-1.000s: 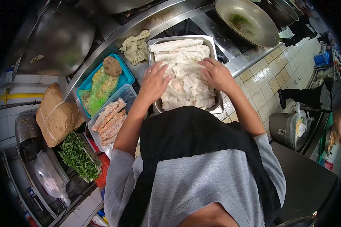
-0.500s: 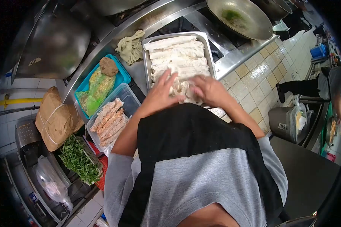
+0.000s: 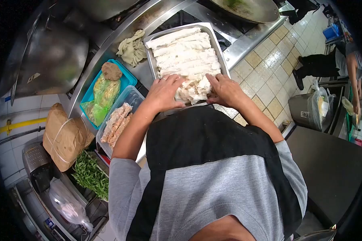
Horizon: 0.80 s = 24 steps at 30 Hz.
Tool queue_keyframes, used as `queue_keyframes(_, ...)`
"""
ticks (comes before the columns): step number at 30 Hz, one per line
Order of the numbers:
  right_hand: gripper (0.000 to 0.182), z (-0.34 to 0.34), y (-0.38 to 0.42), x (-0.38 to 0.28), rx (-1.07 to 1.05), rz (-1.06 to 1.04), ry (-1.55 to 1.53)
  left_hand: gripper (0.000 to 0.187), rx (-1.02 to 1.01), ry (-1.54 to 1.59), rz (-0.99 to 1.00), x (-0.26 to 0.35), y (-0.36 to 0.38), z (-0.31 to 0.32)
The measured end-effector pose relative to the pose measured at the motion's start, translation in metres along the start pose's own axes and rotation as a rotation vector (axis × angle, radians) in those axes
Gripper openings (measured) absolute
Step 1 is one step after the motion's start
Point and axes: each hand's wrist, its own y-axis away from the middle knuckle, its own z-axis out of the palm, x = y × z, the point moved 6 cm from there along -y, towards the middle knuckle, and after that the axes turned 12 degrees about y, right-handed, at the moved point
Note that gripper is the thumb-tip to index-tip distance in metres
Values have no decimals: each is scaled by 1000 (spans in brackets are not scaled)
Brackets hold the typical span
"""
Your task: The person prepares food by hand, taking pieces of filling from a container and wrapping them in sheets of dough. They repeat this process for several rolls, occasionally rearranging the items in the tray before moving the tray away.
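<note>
A metal tray [image 3: 149,60] holds several white, flaky rolls [image 3: 187,52] laid side by side. Looser, broken white pieces [image 3: 194,89] are heaped at the tray's near end. My left hand [image 3: 167,91] curves around the left side of this heap, its fingertips against the pieces. On the other side my right hand [image 3: 225,89] rests with bent fingers at the heap's right edge and the tray's rim. Both hands have their fingers apart, and neither grips a piece that I can see.
To the left are a teal tray [image 3: 128,76] with bagged food, a clear container [image 3: 133,96] with pinkish rolls, a cloth [image 3: 132,48], a paper bag [image 3: 62,136] and green leaves [image 3: 91,174]. A pan [image 3: 249,10] sits at the top. Another person [image 3: 354,64] stands at the right.
My hands have moved apart, from over the loose pieces to either side of them. The heap now shows more fully. The view has shifted slightly, and the other person's arm reaches lower.
</note>
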Motion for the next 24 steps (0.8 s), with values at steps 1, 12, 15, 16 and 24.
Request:
queue_keyframes(1,79,3,1,-3,38,4,-4,73,38,41,-31,-2,-1,1)
queue_keyframes(12,62,33,-31,-17,-102,320,-1192,58,245,1037,-203,-35,-35,49)
queue_keyframes(15,57,11,-27,-21,-79,355,-1744,58,273,867,-49,-24,-58,16)
queue_keyframes(16,57,12,-31,-18,-5,312,-1818,62,296,853,-33,-11,-58,5)
queue_keyframes(24,46,54,-32,19,264,151,-2481,57,105,832,145,65,-66,-41)
